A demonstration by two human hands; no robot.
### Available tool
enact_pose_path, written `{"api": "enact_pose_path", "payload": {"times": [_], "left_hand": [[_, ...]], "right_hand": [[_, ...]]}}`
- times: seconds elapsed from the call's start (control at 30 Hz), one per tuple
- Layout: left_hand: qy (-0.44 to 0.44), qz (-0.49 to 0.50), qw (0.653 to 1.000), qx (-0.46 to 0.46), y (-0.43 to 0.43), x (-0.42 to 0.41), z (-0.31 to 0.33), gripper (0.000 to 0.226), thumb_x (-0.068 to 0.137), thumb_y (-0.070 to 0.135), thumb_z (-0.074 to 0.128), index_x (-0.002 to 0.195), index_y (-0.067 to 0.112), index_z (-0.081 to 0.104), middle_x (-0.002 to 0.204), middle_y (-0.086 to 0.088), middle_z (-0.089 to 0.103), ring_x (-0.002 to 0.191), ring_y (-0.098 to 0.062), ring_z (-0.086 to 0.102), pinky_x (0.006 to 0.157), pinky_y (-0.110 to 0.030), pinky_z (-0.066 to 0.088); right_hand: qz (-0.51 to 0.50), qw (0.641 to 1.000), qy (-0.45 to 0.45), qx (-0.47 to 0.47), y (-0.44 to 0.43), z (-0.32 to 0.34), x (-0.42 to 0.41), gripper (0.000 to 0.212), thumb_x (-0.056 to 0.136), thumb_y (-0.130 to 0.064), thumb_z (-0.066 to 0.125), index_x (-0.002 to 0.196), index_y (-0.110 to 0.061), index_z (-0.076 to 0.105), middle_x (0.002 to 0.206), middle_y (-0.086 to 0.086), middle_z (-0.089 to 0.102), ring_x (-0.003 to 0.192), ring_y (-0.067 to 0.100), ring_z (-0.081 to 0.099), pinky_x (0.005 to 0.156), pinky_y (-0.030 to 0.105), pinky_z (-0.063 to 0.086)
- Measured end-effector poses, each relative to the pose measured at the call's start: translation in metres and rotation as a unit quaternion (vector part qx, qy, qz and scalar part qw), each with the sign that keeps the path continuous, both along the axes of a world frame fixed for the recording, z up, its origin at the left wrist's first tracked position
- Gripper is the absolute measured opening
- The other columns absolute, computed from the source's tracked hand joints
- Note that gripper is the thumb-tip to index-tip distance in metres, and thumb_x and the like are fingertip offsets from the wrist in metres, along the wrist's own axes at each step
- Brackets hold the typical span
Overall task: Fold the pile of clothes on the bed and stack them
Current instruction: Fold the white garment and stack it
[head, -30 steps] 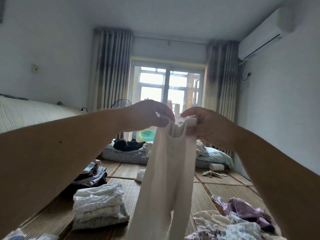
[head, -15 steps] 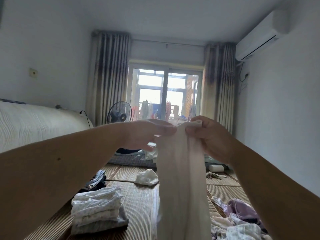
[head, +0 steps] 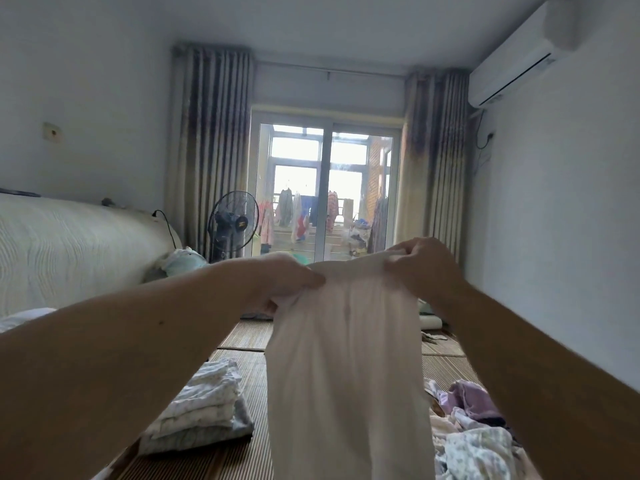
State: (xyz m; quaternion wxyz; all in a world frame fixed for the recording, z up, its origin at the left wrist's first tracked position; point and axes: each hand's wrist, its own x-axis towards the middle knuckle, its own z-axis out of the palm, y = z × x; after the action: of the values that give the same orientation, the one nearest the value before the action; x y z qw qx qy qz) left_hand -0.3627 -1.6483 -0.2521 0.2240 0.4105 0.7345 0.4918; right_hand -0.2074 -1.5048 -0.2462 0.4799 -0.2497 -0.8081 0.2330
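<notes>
Hands (head: 287, 284) (head: 427, 268) at top of pale garment (head: 346, 375)

- both bare forearms reach forward from the lower corners, converging toward the middle.
- left hand (head: 287, 284) is knuckles-up and pinches the top left edge of the white garment (head: 346, 358).
- right hand (head: 420, 268) sits slightly higher, fingers curled, pinching the top right edge.
- the hands are near each other, not touching.

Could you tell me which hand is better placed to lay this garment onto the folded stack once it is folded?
Probably the left hand: it pinches the garment on the side where the stack lies; the right hand is on the unfolded pile's side.
</notes>
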Motion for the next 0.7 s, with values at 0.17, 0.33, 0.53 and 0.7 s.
{"api": "enact_pose_path", "payload": {"times": [0.17,0.33,0.53,0.7], "left_hand": [[-0.123,0.004,0.992,0.008,0.020,0.009,0.001,0.015,0.088,0.010,0.052,0.102,0.007,0.057,0.091,-0.010,0.061,0.082,-0.023,0.059,0.079,-0.037,0.052],[-0.201,-0.048,0.978,0.016,0.025,0.018,0.005,0.026,0.096,0.022,0.046,0.092,0.000,0.057,0.073,-0.012,0.069,0.065,-0.026,0.070,0.066,-0.031,0.060],[-0.066,-0.106,0.989,-0.074,0.013,0.017,0.011,0.026,0.097,0.032,0.048,0.096,0.010,0.060,0.077,-0.002,0.064,0.068,-0.015,0.061,0.060,-0.024,0.046],[0.218,-0.009,0.974,-0.060,0.004,-0.002,0.013,0.043,0.075,0.041,0.078,0.107,0.026,0.054,0.092,0.013,0.057,0.085,-0.007,0.057,0.064,-0.025,0.045]], "right_hand": [[-0.042,0.998,0.040,0.023,-0.025,-0.036,-0.031,0.010,0.078,-0.016,0.063,0.077,-0.011,0.072,0.071,0.004,0.068,0.069,0.021,0.064,0.064,0.025,0.046],[0.126,0.987,0.012,-0.095,-0.030,-0.049,-0.037,0.025,0.086,-0.032,0.065,0.077,-0.009,0.072,0.071,0.003,0.068,0.068,0.018,0.061,0.072,0.039,0.055],[0.209,0.969,-0.036,-0.123,-0.023,-0.046,-0.028,0.032,0.079,-0.022,0.075,0.096,0.005,0.068,0.090,0.028,0.066,0.078,0.023,0.058,0.075,0.047,0.050],[0.240,0.957,0.020,-0.164,-0.022,-0.026,-0.022,0.021,0.090,-0.005,0.060,0.109,-0.004,0.068,0.100,0.022,0.069,0.077,0.026,0.061,0.066,0.035,0.053]]}}
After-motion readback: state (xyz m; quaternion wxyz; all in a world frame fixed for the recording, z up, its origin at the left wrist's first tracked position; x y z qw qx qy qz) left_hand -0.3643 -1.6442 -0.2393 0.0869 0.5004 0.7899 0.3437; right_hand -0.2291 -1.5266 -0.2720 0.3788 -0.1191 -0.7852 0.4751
